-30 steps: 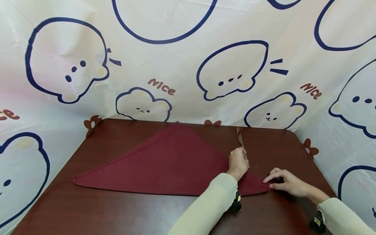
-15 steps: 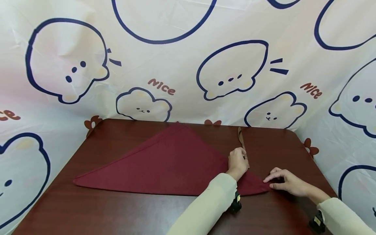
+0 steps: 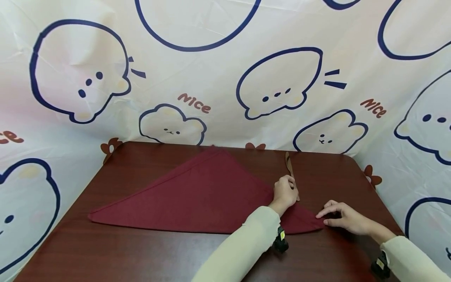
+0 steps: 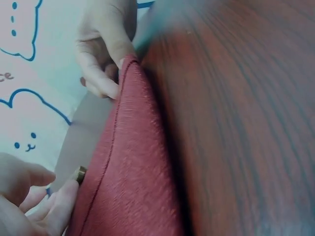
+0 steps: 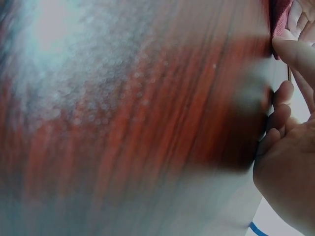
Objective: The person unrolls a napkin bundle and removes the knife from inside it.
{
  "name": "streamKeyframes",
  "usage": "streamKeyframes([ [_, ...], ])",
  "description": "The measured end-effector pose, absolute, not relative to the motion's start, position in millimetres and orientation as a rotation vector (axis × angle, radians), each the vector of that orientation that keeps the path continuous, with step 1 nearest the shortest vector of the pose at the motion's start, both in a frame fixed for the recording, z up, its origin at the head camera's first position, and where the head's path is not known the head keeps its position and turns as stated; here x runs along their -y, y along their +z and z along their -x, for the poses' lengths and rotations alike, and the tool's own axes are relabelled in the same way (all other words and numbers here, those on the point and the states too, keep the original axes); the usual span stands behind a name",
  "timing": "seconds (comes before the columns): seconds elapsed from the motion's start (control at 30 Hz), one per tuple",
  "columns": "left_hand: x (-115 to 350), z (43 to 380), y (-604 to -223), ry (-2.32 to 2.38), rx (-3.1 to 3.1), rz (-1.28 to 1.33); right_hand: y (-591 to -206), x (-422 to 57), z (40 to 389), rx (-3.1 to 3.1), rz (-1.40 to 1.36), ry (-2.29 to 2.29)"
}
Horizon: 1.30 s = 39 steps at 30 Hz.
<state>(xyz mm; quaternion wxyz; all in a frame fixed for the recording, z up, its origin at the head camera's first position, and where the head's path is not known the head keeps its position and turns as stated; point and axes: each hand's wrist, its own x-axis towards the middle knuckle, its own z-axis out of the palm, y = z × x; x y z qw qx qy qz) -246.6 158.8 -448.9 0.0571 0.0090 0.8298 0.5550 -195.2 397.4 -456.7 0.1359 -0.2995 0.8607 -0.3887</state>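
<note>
A dark red cloth (image 3: 197, 192), folded into a wide triangle, lies flat with its long edge toward me. Near its right slope is a slim brown-gold table knife (image 3: 288, 160), the blade pointing away. My left hand (image 3: 284, 192) reaches over the cloth with curled fingers at the knife's handle, covering part of it. In the left wrist view the brass-coloured handle end of the knife (image 4: 81, 174) shows past a fingertip, beside the hemmed edge. At the cloth's right corner, my right hand (image 3: 347, 220) pinches the tip between thumb and forefinger, the other fingers bent.
The brown wooden table (image 3: 141, 254) reaches back to a pale curtain (image 3: 218, 78) printed with blue cartoon outlines. This curtain also hangs along both sides. Dark wrist cameras (image 3: 381, 266) are strapped below both sleeves.
The knife's blade tip has shifted slightly to the right since the first frame. My left wrist and sleeve have moved a little to the left. The right hand and the cloth stay put.
</note>
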Motion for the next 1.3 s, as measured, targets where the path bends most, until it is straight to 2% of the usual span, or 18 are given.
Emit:
streamKeyframes([
  [0.7,-133.3,232.7,-429.5,1.717,-2.357,-0.155,-459.8,-412.5,190.9,-2.502,0.898,-1.098],
  [1.3,-101.1,214.5,-418.7,1.759,-2.271,-0.248,-463.8,-401.5,194.3,-2.488,0.94,-1.14],
])
